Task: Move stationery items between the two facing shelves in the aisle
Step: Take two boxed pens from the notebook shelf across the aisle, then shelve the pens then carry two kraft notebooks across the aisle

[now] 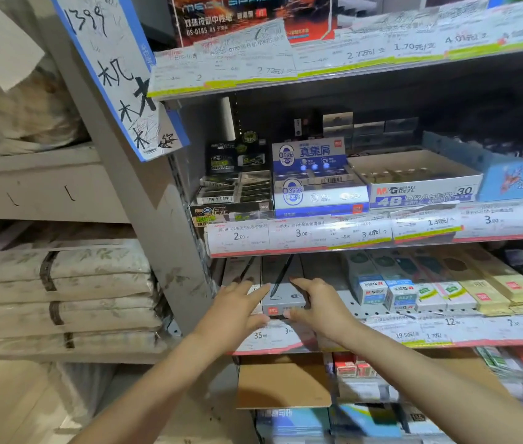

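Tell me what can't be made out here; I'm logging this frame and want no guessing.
- Grey pen box, head view: its front corners sit behind the left hand and right hand.
- Price tags on the shelf rail: small print too blurred to read.
- Blue box: cut off by the right edge.
- Bottom shelf goods: blurred, partly behind the forearms.

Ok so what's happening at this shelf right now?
A person is reaching into a stationery shelf with both hands. The left hand and right hand sit on either side of a grey pen box at the shelf's front edge, fingers on its sides. The box is not lifted yet. Eraser boxes sit on the shelf above.
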